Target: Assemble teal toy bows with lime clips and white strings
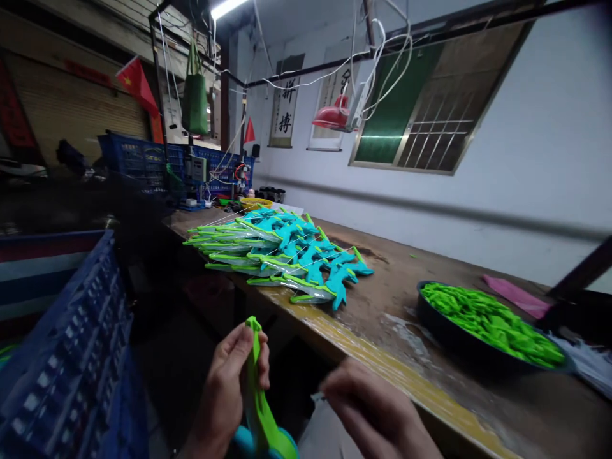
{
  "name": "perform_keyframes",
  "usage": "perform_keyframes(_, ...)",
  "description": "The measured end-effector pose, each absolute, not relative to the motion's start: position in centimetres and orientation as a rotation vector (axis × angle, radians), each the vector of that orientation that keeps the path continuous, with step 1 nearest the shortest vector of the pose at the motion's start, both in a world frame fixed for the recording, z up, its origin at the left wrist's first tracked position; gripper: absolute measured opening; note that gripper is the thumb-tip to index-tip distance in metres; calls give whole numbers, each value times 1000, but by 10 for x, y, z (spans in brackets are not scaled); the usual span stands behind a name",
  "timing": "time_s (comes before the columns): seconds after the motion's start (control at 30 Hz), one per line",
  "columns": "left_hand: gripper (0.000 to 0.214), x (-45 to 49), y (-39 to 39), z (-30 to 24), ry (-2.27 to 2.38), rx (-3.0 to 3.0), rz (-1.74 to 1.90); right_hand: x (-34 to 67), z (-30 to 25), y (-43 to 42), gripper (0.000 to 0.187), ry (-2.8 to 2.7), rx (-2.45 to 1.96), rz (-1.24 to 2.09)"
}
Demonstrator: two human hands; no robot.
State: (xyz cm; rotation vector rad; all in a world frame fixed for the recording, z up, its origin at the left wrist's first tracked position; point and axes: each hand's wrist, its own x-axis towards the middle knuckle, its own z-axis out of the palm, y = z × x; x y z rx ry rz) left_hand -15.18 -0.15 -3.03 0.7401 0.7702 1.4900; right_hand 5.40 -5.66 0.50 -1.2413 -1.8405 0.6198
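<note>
Low in the middle, my left hand (228, 381) is closed around a lime-green plastic toy part (261, 398), its tip poking up past thumb and fingers. Turquoise plastic shows at the lower end of that part, partly cut off by the frame edge. My right hand (375, 408) is to the right, near the table's front edge, apart from the part. Motion blurs its curled fingers, so I cannot make out whether they hold anything. Beyond both hands, a pile of turquoise and green plastic toy bows (306, 255) with white strings lies on the wooden table (382, 287).
At right on the table stands a dark basin (430, 322) of green plastic pieces (492, 324), near a pink cloth (516, 295). A blue crate (71, 357) is at left. Behind the pile sits a yellow bowl (257, 203). A red lamp (332, 115) hangs overhead.
</note>
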Motion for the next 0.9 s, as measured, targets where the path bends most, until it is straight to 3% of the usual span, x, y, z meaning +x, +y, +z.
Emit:
perform_keyframes(0.17, 42, -144, -19, -38, 482, 737, 1425, -9, 53, -30, 19, -1726, -968, 828)
perform_keyframes(0.4, 47, -144, -19, -44, 128, 690, 1422, -17, 40, -33, 23, -1936, -896, 433)
perform_keyframes(0.6, 37, -148, -23, -47, 157, 517, 1395, -28, 36, -35, 25, -2021, -850, 542)
perform_keyframes(0.9, 44, -148, -27, -45, 126, 552, 1351, -26, 31, -40, 21, -2035, -855, 652)
